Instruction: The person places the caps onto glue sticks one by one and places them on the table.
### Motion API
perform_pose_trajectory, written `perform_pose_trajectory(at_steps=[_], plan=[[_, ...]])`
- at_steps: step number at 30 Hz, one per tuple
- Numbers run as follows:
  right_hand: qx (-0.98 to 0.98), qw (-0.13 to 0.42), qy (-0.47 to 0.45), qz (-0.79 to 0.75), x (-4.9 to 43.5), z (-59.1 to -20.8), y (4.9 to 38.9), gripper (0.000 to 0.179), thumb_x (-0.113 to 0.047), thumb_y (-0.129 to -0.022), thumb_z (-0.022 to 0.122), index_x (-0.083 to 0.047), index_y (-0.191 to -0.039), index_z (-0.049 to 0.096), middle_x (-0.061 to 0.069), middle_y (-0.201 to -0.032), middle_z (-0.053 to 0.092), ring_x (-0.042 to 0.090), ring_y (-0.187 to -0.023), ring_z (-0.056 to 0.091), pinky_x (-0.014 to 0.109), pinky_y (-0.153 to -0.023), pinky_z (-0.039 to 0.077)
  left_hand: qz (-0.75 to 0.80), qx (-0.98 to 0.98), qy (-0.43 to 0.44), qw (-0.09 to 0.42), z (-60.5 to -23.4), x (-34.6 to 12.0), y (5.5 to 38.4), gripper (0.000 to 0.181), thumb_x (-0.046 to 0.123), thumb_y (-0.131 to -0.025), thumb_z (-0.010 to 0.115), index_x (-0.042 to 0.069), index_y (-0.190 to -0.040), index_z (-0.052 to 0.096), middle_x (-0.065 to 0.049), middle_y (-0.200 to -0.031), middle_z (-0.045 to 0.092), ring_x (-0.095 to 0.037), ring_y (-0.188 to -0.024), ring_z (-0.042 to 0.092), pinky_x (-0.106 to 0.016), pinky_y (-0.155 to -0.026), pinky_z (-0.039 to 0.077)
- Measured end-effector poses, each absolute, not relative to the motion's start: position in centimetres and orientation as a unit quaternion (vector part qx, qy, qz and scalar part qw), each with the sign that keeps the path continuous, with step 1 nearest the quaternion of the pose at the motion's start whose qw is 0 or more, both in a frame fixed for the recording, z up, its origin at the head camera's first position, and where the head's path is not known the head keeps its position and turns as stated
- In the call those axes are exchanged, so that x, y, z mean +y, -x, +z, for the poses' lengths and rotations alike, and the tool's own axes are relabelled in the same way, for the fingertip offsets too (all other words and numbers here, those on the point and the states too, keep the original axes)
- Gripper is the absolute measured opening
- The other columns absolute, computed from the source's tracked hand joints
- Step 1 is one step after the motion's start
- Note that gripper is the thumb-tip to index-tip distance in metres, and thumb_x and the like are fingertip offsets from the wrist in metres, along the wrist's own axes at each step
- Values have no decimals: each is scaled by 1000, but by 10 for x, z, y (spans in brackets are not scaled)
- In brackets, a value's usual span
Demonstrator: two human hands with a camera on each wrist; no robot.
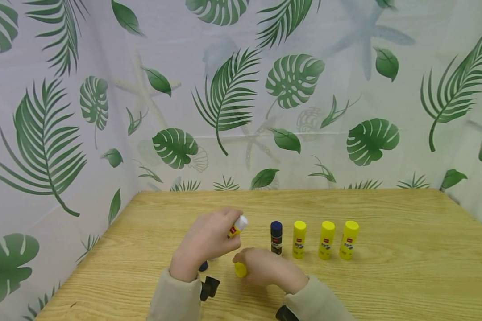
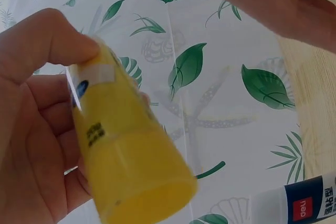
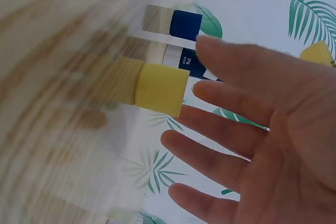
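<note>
My left hand [image 1: 206, 238] grips a yellow glue stick [image 2: 131, 129] with a white end [image 1: 241, 222], tilted above the table. In the left wrist view the thumb presses its side and the fingers curl behind it. My right hand [image 3: 252, 124] is down at a yellow cap [image 3: 163, 88] on the table. Its fingers are spread and fairly straight, with the fingertips beside the cap; whether they touch it I cannot tell. Behind the cap are a white and navy glue stick [image 3: 193, 62] and a navy cap [image 3: 186, 24].
To the right of my hands a navy glue stick [image 1: 276, 238] and three yellow glue sticks, the nearest a yellow one [image 1: 299, 240], stand upright in a row. The wooden table [image 1: 405, 276] ends at a leaf-patterned curtain [image 1: 233, 178] at the back.
</note>
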State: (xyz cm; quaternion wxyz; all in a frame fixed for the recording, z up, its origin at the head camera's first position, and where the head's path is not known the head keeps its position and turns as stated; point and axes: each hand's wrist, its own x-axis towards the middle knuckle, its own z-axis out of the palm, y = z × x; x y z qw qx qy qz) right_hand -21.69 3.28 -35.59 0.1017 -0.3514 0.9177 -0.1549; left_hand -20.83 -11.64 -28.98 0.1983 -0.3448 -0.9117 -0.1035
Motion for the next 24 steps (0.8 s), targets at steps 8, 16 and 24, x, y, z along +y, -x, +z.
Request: perform_pose_trajectory(at_steps=[8,16,24], plan=[[916,76,368,-138,34,-353,216,22,-11,-68,74,-8,-88,65,-2,-84,61,10,-74,55,25,-65,45,-100,-912,347,193,-291,-116,209,34,7,-67,59,7,-101,58,2,-85,58,-7,-54,42,-18,-51,37],[913,91,367,-154,36,-353,216,18,-4,-67,72,-10,-77,59,-6,-70,53,6,-59,46,21,-56,41,-104,-913,346,190,-291,-116,208,32,7,-68,60,8,-101,59,3,-85,58,-7,-56,43,-19,-53,39],[912,99,365,-158,37,-354,216,19,-1,-67,71,-11,-75,57,-7,-67,51,6,-56,43,21,-53,39,-99,-914,347,185,-289,-116,207,30,9,-70,62,10,-99,59,3,-86,58,-7,-59,45,-20,-54,40]])
